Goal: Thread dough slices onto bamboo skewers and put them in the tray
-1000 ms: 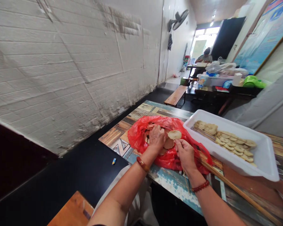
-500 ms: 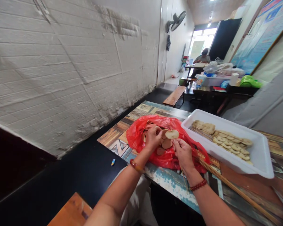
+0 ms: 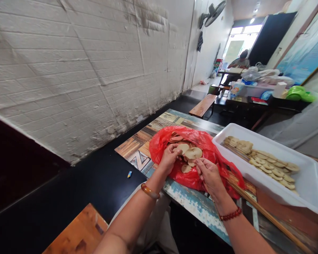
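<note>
My left hand (image 3: 170, 158) is closed on a pale round food slice (image 3: 183, 148), pinching its near edge. Close beside it, my right hand (image 3: 208, 173) pinches a thin skewer, mostly hidden by the fingers. Another pale slice (image 3: 193, 153) sits at the skewer's tip, just above the right fingertips. Both hands are over an open red plastic bag (image 3: 157, 143) on the table. Inside the bag lie more loose slices (image 3: 186, 168), partly covered by the hands.
A white plastic tray (image 3: 306, 197) with rows of skewered slices (image 3: 274, 165) stands right of the bag. Long thin sticks (image 3: 270, 209) lie along the patterned table (image 3: 131, 145). Beyond are a wooden bench (image 3: 203, 105), a cluttered table and a seated person (image 3: 240, 62).
My left hand has lifted a slice out of the bag and brought it beside the skewered one. My right hand keeps its pinch. The camera view has turned slightly left.
</note>
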The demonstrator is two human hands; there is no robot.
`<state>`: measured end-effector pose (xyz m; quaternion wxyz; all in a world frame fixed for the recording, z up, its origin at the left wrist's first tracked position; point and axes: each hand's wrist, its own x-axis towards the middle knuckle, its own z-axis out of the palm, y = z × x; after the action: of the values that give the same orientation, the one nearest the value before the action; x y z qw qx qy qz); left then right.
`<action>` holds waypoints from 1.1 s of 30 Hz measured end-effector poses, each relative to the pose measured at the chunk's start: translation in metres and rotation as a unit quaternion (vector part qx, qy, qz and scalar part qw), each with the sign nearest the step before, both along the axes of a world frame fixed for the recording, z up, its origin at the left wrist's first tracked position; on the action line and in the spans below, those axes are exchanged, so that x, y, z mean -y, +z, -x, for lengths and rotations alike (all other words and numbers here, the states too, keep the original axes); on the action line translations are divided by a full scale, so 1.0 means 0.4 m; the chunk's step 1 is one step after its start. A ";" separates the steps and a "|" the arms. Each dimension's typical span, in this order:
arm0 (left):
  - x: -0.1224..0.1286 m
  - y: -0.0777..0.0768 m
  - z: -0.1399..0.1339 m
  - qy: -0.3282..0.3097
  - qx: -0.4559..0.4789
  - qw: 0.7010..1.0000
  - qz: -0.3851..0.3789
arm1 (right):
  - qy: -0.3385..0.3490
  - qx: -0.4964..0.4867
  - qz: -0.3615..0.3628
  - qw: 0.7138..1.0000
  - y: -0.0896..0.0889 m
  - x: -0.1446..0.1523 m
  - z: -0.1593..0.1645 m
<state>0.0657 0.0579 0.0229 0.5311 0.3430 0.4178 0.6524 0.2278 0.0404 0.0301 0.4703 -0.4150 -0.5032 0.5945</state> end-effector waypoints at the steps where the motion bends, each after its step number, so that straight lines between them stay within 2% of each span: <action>1: -0.006 0.001 0.001 -0.003 0.007 1.000 0.000 | 0.001 0.003 0.001 1.000 0.000 0.001 0.001; 6: -0.024 0.004 0.003 0.016 0.036 0.999 -0.009 | 0.016 0.023 0.007 1.000 0.004 0.012 0.005; 12: -0.008 0.005 0.005 0.035 0.032 0.999 -0.001 | 0.024 0.047 0.009 0.999 0.009 0.022 0.011; 22: -0.001 -0.012 -0.005 0.024 0.037 0.999 0.009 | 0.032 0.082 0.006 0.996 -0.005 0.021 0.018; 27: 0.005 -0.008 -0.006 0.026 0.024 0.999 0.016 | 0.029 0.094 0.002 0.995 0.002 0.025 0.021; 33: 0.012 -0.003 -0.004 0.023 0.053 0.998 0.022 | 0.026 0.105 -0.001 0.994 -0.005 0.024 0.019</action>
<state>0.0674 0.0532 0.0218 0.5448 0.2866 0.4107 0.6726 0.2202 0.0309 0.0280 0.3996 -0.4620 -0.5606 0.5591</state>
